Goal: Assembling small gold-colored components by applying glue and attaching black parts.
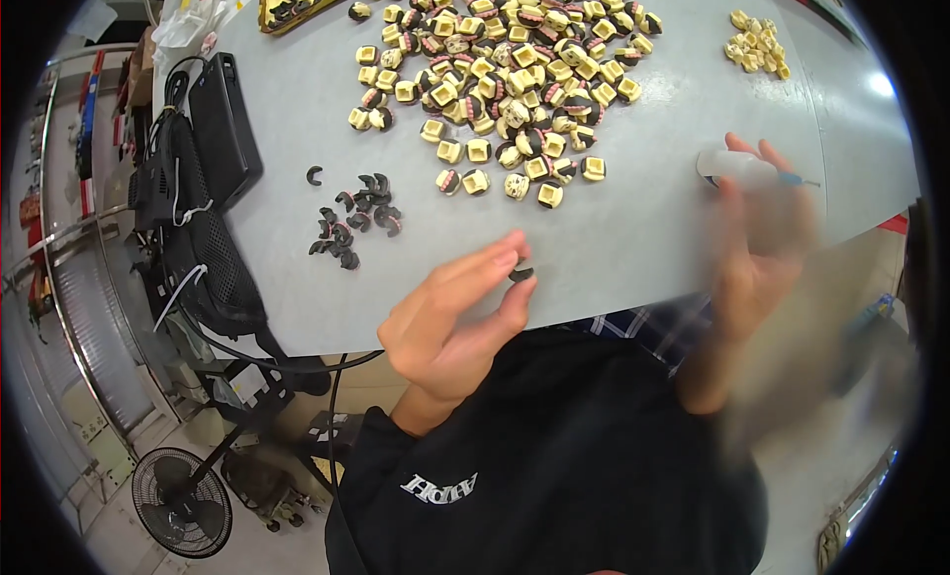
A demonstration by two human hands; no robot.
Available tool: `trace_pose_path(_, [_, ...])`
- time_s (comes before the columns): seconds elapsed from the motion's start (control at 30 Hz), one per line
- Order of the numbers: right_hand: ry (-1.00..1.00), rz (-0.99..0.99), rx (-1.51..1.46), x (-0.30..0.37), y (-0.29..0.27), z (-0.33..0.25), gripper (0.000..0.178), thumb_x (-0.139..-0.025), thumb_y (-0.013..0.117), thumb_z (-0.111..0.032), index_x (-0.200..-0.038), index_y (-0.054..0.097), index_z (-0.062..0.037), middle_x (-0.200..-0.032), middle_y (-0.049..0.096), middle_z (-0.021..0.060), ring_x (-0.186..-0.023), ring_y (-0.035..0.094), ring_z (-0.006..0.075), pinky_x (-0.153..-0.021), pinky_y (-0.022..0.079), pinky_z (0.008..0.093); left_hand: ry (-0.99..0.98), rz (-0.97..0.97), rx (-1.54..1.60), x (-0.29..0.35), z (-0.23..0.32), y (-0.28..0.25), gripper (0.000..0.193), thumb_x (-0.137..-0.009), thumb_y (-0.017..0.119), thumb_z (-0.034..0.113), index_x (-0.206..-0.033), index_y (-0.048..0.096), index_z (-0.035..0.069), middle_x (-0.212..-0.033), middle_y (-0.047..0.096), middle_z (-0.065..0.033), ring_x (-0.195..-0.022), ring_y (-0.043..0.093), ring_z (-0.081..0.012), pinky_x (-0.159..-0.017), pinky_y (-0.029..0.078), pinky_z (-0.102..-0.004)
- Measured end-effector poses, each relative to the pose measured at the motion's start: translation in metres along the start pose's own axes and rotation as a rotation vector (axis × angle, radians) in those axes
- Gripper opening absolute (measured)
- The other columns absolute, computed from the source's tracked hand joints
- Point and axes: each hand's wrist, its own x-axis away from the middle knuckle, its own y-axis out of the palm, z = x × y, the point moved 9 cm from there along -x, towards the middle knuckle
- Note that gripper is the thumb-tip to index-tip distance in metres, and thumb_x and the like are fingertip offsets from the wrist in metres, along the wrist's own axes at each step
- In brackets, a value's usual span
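And there it is — a small black curved piece (522,275) pinched between thumb and fingertips of the left hand (448,323), over the grey table (623,253). The hold looks slender; a slip could send it over the edge just below those fingers. To their right, the blurred right hand (754,263) grips a white bottle (734,166) — too hard a squeeze might make it drip. Loose black arcs (361,221) lie left of the pinch, cream pieces (478,151) beyond. White lettering (440,490) marks the black shirt (564,436) below.

Your bench (633,248): grey. Your heaped pieces (479,151): cream, black, pink. Your pinched piece (522,274): black. Your bottle (734,166): whitish, blue-tipped. Your top (554,456): black, white lettering.
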Motion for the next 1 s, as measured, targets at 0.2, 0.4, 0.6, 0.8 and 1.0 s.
trace_pose_path(0.2, [-0.061,0.061,-0.279,0.002,-0.010,-0.001,0.039,-0.087,0.058,-0.013,-0.118,0.042,0.0034,-0.107,0.057,0.0194,-0.095,0.059,0.0236,-0.081,0.047,0.0321,-0.186,-0.132,0.375,0.003,-0.010,0.018,0.030,-0.066,0.068,-0.014,-0.094,0.059,-0.006,-0.086,0.065,-0.0195,-0.077,0.065,-0.0219,-0.072,0.053,-0.0290])
trace_pose_path(0.4, [0.176,-0.153,-0.569,0.008,0.008,0.002,0.049,-0.083,0.064,-0.028,-0.115,0.042,0.0028,-0.102,0.059,0.0195,-0.092,0.060,0.0243,-0.081,0.046,0.0319,-0.292,-0.071,0.535,0.001,-0.022,0.018,0.029,-0.069,0.063,-0.017,-0.096,0.058,-0.008,-0.087,0.063,-0.0184,-0.080,0.065,-0.0237,-0.070,0.054,-0.0297])
trace_pose_path(0.6, [0.117,-0.145,-0.885,0.014,0.028,0.006,0.053,-0.077,0.069,-0.037,-0.109,0.045,-0.0007,-0.098,0.060,0.0196,-0.085,0.059,0.0230,-0.077,0.046,0.0313,-0.347,-0.007,0.534,0.002,-0.027,0.015,0.028,-0.070,0.060,-0.020,-0.095,0.059,-0.008,-0.086,0.059,-0.0158,-0.077,0.063,-0.0222,-0.069,0.055,-0.0296])
trace_pose_path(0.8, [0.202,-0.152,-1.110,0.020,0.046,0.009,0.049,-0.082,0.060,-0.043,-0.105,0.044,-0.0029,-0.087,0.062,0.0195,-0.061,0.055,0.0139,-0.057,0.044,0.0227,-0.213,-0.075,0.391,-0.007,-0.014,0.018,0.028,-0.065,0.063,-0.018,-0.088,0.064,-0.002,-0.082,0.057,-0.0100,-0.076,0.053,-0.0175,-0.063,0.052,-0.0264])
trace_pose_path(1.0, [0.296,-0.199,-0.876,0.025,0.055,-0.007,0.048,-0.087,0.052,-0.047,-0.101,0.042,-0.0024,-0.072,0.063,0.0182,-0.037,0.042,0.0066,-0.035,0.034,0.0166,-0.063,-0.159,0.148,-0.010,-0.010,0.017,0.027,-0.060,0.072,-0.007,-0.084,0.068,0.004,-0.080,0.058,-0.0040,-0.079,0.049,-0.0187,-0.069,0.045,-0.0296])
